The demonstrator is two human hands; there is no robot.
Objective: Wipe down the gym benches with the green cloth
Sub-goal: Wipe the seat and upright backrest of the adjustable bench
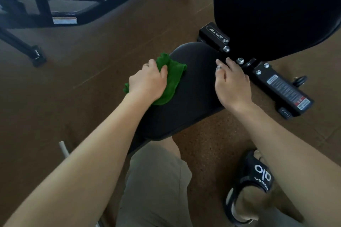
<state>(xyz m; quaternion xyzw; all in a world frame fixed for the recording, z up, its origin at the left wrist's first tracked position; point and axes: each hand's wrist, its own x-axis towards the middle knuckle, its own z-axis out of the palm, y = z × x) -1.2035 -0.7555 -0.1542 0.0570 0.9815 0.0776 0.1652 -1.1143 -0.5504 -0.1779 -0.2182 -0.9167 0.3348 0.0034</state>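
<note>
In the head view, the green cloth (170, 81) is pressed by the left hand (149, 81) onto the left edge of the black seat pad (191, 97) of a gym bench, the fingers curled over the bunched fabric, with part of the cloth hanging past the pad's rim toward the floor. The right hand (233, 83) is laid on the pad's right edge, its fingers relaxed and slightly spread, nothing being gripped, just beside the hinge bracket (239, 61) with its bolts and the frame beam (284, 88) carrying a warning label. The likeliest fault is judged to be the cloth being dragged off the rim and dropped, since it already overhangs; a strip along the right side and near the hinge could also be missed, and the right fingertips could be caught against the bolts if the hand is slid forward. The raised backrest pad (276, 5) is judged not yet reached from here. The worktop is a smooth, dark, padded vinyl, on which streaks would be hard to see. Around it lies a brown speckled floor (92, 72); the black frame of another machine (73, 2) stands at upper left, and a sandalled foot (254, 177) and a knee in khaki shorts (156, 180) are seen below.
</note>
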